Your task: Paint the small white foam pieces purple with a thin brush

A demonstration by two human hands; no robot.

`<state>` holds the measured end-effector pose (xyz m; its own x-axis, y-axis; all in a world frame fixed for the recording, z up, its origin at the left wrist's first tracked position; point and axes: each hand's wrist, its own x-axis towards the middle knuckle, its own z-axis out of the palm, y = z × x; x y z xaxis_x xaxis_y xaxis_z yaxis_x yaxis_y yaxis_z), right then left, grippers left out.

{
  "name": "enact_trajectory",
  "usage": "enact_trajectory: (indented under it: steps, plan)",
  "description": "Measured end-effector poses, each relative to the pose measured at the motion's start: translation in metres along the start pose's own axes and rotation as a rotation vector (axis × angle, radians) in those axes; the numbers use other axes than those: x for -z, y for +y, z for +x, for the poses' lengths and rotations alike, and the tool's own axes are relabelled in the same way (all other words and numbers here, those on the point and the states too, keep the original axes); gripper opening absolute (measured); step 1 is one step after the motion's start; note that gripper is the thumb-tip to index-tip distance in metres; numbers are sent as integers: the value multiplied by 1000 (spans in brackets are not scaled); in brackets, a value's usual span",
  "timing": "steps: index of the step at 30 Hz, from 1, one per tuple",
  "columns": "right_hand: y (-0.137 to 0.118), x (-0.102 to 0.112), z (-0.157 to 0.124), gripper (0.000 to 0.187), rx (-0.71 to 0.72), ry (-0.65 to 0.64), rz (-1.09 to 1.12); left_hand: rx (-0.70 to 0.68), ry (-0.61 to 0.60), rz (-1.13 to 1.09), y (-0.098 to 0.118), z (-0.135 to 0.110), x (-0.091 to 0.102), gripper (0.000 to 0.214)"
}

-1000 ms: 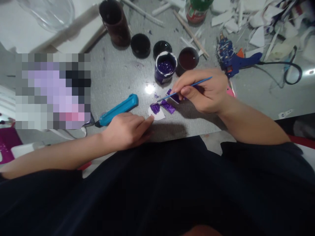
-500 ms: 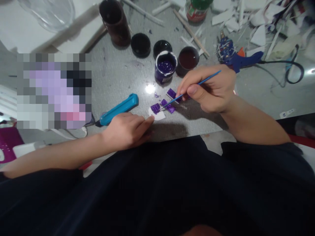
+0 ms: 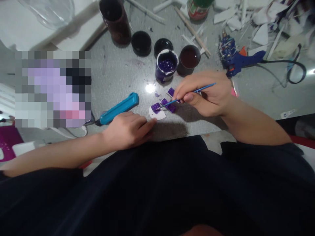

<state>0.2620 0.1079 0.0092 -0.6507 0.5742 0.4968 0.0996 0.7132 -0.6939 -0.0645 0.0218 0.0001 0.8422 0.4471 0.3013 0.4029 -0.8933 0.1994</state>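
Observation:
My right hand (image 3: pixel 205 93) is closed round a thin blue paintbrush (image 3: pixel 202 88), whose tip rests at the purple patch on a small white rounded piece (image 3: pixel 161 115). My left hand (image 3: pixel 131 129) lies on the table with the index finger stretched out, its tip at the piece's lower edge. The other left fingers are bent under and partly hidden. Beside the white piece are two small purple-painted pieces, one nearer piece (image 3: pixel 169 106) and one farther piece (image 3: pixel 170 92) partly covered by my right hand. An open jar of purple paint (image 3: pixel 166 65) stands just beyond them.
A blue utility knife (image 3: pixel 119 108) lies near my left hand. Behind stand a dark cup (image 3: pixel 188 60), a black lid (image 3: pixel 141 43) and a tall dark container (image 3: pixel 118 26). A blue glue gun (image 3: pixel 242 60) with its cord lies right, near white scraps (image 3: pixel 261 34).
My right hand has shifted slightly left and down, and the brush lies at a flatter angle. The left fingertip has slid a little right along the white piece's edge.

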Motion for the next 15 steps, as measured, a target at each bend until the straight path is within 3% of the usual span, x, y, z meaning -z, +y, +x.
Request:
enact_trajectory:
  steps: [9, 15]
  plan:
    - [1, 0, -2, 33, -84, -46, -4, 11, -23, 13, 1, 0, 2, 29]
    - [-1, 3, 1, 15, 11, 50, 80, 7, -17, -19, 0, 1, 1, 28]
